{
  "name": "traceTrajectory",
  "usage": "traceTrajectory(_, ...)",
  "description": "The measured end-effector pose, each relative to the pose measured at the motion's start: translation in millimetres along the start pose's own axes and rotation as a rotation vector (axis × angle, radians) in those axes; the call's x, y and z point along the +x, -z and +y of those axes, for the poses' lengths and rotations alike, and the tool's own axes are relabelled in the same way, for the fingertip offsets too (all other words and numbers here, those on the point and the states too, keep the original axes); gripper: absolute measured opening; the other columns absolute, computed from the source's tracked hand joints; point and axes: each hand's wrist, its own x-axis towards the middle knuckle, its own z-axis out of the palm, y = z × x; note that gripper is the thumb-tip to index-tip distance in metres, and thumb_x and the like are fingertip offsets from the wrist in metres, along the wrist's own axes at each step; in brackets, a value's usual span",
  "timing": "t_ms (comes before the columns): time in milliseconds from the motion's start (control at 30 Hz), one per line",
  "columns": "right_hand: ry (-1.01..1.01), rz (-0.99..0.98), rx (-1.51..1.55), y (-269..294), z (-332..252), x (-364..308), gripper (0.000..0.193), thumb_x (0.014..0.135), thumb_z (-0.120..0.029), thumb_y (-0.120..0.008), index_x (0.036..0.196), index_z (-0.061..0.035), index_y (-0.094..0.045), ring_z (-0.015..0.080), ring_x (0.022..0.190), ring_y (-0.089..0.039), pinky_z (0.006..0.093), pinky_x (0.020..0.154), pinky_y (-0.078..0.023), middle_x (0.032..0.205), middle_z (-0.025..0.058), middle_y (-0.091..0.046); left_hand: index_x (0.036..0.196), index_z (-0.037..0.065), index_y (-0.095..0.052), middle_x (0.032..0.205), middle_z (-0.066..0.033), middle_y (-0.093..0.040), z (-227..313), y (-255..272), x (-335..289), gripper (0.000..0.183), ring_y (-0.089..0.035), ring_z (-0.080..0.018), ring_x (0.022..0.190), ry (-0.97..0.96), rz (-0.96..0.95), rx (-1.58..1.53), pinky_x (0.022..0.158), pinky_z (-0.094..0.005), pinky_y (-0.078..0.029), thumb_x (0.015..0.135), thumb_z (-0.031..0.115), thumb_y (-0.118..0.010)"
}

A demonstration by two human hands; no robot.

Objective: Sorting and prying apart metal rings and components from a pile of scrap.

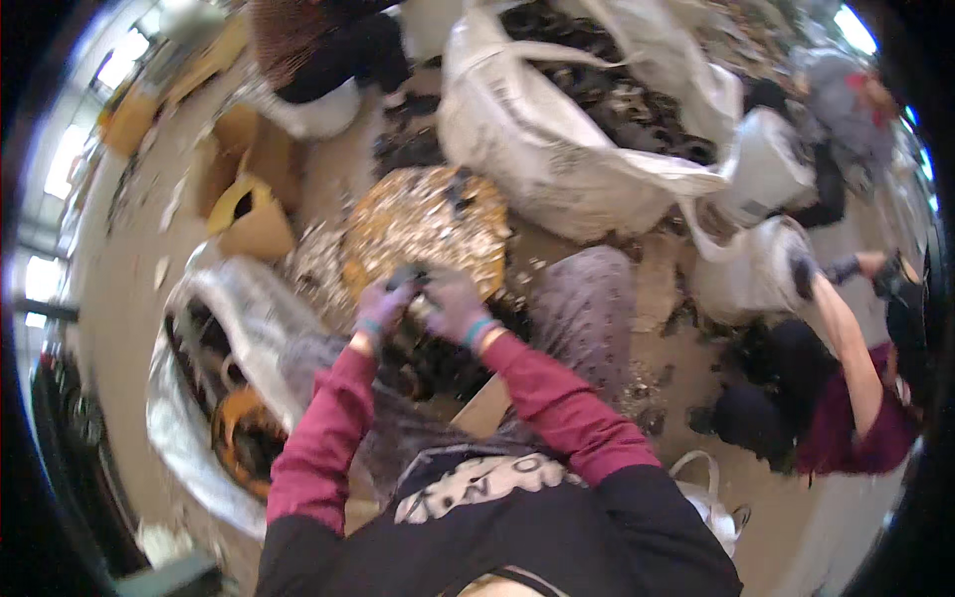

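Observation:
Close together in the middle of the head view are my left hand (383,305) and my right hand (458,308), both in purplish gloves with teal cuffs. The fingers of my left hand are closed round a small dark piece (408,276), whose kind is blurred. My right hand is curled closed beside it, near a small pale spot; what it grips is hidden. Just beyond both hands lies a round orange-yellow work surface (373,224), strewn with pale flakes and scraps. Below my hands, between my knees, is a heap of dark parts (448,363).
A large white sack (557,179) of dark parts stands ahead. Another open white sack (179,438), holding dark parts and an orange ring-shaped thing (234,423), is at my left. Cardboard boxes (264,234) stand front left. Co-workers sit ahead and at right, one in a maroon top (831,438).

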Motion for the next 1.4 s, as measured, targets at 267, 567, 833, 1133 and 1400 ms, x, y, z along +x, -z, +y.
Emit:
traceTrajectory(267, -0.452, -0.039, 0.300, 18, 60, -45, 0.059, 0.076, 0.003, -0.048, 0.130, -0.0193, -0.042, 0.0295, 0.068, -0.054, 0.0342, 0.065, -0.045, 0.089, 0.0171, -0.059, 0.096, 0.002, -0.062, 0.075, -0.0073, -0.066, 16, 16, 32, 0.046, -0.062, -0.0139, 0.062, -0.005, 0.035, 0.485, 0.060, -0.0284, -0.049, 0.069, 0.038, -0.069)
traceTrajectory(567, -0.696, -0.050, 0.478, 11, 73, -39, 0.031, 0.085, -0.009, -0.051, 0.116, -0.0119, -0.052, 0.0242, 0.069, -0.055, 0.0339, 0.066, -0.045, 0.083, 0.0133, -0.059, 0.100, 0.004, -0.063, 0.094, -0.0124, -0.066, 32, -3, 41, 0.047, -0.063, -0.0220, 0.088, 0.061, -0.084, 0.440, 0.080, -0.0322, -0.046, 0.067, 0.038, -0.067)
traceTrajectory(833, -0.350, -0.305, -0.108, 2, 54, -12, 0.048, 0.068, -0.001, -0.054, 0.114, -0.0122, -0.049, 0.0360, 0.087, -0.057, 0.0399, 0.075, -0.046, 0.093, 0.0172, -0.059, 0.116, 0.003, -0.042, 0.104, -0.0199, -0.059, 3, -13, 45, 0.059, -0.055, -0.0365, 0.101, -0.048, -0.049, 0.661, 0.088, -0.0417, -0.042, 0.069, 0.036, -0.055)
traceTrajectory(1133, -0.190, -0.460, -0.420, -11, 58, 23, 0.040, 0.075, -0.011, -0.054, 0.115, -0.0134, -0.052, 0.0297, 0.088, -0.059, 0.0386, 0.075, -0.048, 0.097, 0.0130, -0.061, 0.099, 0.001, -0.053, 0.092, -0.0210, -0.062, -15, -17, 51, 0.063, -0.060, -0.0367, 0.088, -0.029, 0.028, 0.614, 0.077, -0.0423, -0.046, 0.071, 0.057, -0.060)
traceTrajectory(1400, -0.322, -0.624, -0.422, -5, 41, 54, 0.028, 0.078, -0.014, -0.052, 0.106, -0.0105, -0.054, 0.0294, 0.088, -0.060, 0.0397, 0.075, -0.047, 0.093, 0.0130, -0.062, 0.106, -0.004, -0.051, 0.099, -0.0223, -0.060, -34, 4, 84, 0.072, -0.059, -0.0318, 0.095, 0.066, -0.036, 0.231, 0.081, -0.0375, -0.045, 0.068, 0.055, -0.065)
